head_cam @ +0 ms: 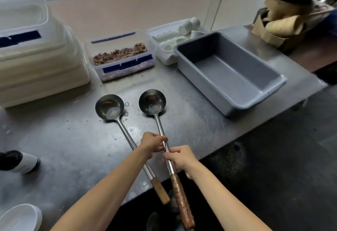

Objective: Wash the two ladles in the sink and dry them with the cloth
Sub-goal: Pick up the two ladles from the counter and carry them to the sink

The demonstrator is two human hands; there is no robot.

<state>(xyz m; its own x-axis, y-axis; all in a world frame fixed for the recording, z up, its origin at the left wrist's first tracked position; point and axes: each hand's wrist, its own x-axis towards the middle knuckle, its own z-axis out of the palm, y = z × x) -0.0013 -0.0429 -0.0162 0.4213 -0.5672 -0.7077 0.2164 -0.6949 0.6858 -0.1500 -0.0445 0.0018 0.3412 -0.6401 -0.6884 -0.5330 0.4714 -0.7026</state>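
Observation:
Two long steel ladles with wooden handles lie on the wet steel counter, bowls facing up with a little water in each. The left ladle rests untouched, its shaft passing under my left forearm. On the right ladle, my left hand grips the metal shaft, and my right hand grips the same shaft just below it, above the dark wooden handle. Both handles stick out past the counter's front edge. No sink or cloth is in view.
A grey plastic tub stands at the right. Behind are a clear box of dried food, a white box of small cups and stacked white containers. A dark bottle lies at the left and a white bowl at bottom left.

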